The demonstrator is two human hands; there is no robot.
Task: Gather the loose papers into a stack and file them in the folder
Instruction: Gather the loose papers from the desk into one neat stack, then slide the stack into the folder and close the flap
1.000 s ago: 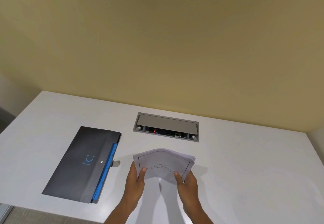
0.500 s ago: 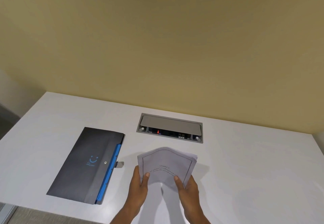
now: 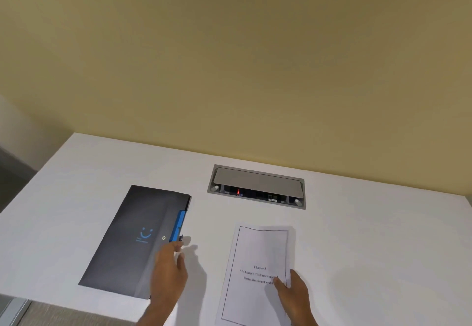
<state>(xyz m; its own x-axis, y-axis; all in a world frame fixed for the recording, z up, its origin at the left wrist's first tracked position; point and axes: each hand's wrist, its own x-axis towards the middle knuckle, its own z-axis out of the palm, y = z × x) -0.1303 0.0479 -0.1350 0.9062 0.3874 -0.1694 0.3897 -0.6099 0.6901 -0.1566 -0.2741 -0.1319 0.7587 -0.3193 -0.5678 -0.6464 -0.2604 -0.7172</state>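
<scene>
Evenly and softly lit from above, with no glare on the white table or the tan wall. Faint, diffuse shadows just right of the left hand and beside the papers. Slightly soft throughout, with motion blur on the left fingertips and wide-angle bending of the table's far edge.

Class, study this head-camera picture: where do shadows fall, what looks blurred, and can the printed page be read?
Head view: the left hand is motion-blurred and casts a soft shadow rightward on the table; the papers show legible "Chapter 3", lower lines fuzzy; the folder is evenly lit, without glare; table edges bow slightly.
</scene>
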